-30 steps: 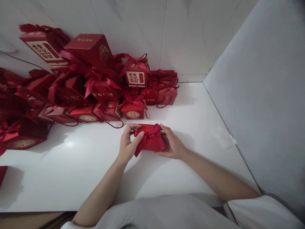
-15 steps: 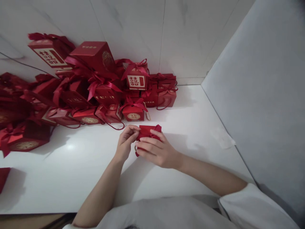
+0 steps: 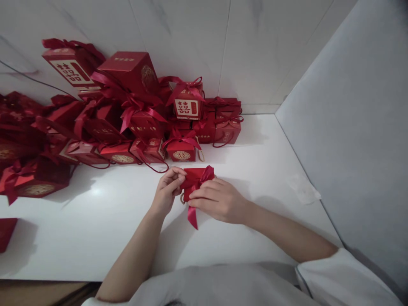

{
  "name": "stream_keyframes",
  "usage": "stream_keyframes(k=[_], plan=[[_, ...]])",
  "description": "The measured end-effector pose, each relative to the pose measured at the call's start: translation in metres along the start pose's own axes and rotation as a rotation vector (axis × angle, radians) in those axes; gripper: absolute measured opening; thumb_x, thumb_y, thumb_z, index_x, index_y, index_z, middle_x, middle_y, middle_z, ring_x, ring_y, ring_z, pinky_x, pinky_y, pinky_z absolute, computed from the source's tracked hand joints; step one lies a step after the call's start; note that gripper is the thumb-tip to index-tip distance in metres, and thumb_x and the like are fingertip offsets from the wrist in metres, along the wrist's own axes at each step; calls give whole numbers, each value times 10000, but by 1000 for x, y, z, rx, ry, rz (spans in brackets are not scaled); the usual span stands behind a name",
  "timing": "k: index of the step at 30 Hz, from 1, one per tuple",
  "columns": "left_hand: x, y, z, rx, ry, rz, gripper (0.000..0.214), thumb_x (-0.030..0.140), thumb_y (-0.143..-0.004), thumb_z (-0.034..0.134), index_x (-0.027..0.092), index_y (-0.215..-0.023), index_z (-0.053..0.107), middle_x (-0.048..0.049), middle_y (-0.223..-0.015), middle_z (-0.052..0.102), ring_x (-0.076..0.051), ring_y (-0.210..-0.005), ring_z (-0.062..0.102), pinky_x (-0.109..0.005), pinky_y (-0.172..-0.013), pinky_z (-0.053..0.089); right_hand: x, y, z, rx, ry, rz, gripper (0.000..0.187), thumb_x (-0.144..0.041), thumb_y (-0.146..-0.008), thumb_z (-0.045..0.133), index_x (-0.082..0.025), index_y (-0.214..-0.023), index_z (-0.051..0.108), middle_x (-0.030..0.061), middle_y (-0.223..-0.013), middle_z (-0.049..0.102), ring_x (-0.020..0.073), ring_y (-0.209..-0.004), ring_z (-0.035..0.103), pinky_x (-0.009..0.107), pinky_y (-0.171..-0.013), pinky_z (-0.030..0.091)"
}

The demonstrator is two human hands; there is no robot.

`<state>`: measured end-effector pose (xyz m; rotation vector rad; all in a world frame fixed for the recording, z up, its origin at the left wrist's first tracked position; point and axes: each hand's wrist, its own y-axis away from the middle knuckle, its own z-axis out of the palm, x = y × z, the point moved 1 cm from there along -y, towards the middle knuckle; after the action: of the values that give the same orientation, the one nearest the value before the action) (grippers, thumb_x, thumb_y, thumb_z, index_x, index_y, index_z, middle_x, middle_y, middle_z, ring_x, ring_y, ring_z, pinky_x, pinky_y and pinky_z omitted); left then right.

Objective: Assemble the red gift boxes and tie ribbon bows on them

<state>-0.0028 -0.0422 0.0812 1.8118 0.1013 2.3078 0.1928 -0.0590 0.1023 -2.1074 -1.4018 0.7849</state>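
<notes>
A small red gift box [image 3: 194, 172] stands on the white table in front of me, with a thin twisted cord at its lower left. Over it lies a dark pink satin ribbon [image 3: 192, 217], knotted with a loop at the upper right and a tail hanging down in front. My left hand [image 3: 168, 189] is closed in a pinch on the ribbon at the box's left edge. Curled over the box's right side, my right hand [image 3: 219, 200] has its fingertips closed at the ribbon below the knot; its thumb is hidden.
Many red gift boxes [image 3: 181, 151] with ribbons and cords are piled along the tiled wall [image 3: 255, 55], at the back and left. A red piece [image 3: 7, 233] lies at the table's left edge. White paper [image 3: 304, 189] lies by the grey panel [image 3: 360, 127] on the right.
My right fingers have slid down and right, uncovering the knot and more of the box. A ribbon tail now hangs below them. My left hand keeps its pinch. The view has shifted slightly.
</notes>
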Motion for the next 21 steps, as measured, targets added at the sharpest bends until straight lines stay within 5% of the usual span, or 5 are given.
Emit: stream_keyframes(k=[7, 15, 21], plan=[[0, -3, -7, 44, 37, 6, 217, 365, -813, 682, 202, -927, 594, 55, -647, 409, -23, -415, 188, -202, -376, 84, 19, 4, -26, -174, -589, 242, 182, -126, -945, 539, -210, -1035, 672, 22, -1009, 741, 142, -935, 686, 295, -848, 565], [5, -1, -7, 29, -40, 107, 338, 316, -770, 740, 227, -1036, 553, 57, -704, 425, -33, -464, 274, -170, -395, 174, 30, 5, -22, -267, -656, 266, 185, -87, -911, 562, -190, -981, 699, 50, -959, 745, 183, -898, 655, 342, -837, 535], [4, 4, 1, 94, -415, 244, 474, 276, -731, 796, 260, -1107, 509, 39, -826, 433, -60, -586, 404, -176, -502, 343, 35, 7, -25, -341, -677, 287, 196, -94, -910, 566, -196, -997, 709, 43, -972, 746, 175, -903, 670, 324, -845, 522]])
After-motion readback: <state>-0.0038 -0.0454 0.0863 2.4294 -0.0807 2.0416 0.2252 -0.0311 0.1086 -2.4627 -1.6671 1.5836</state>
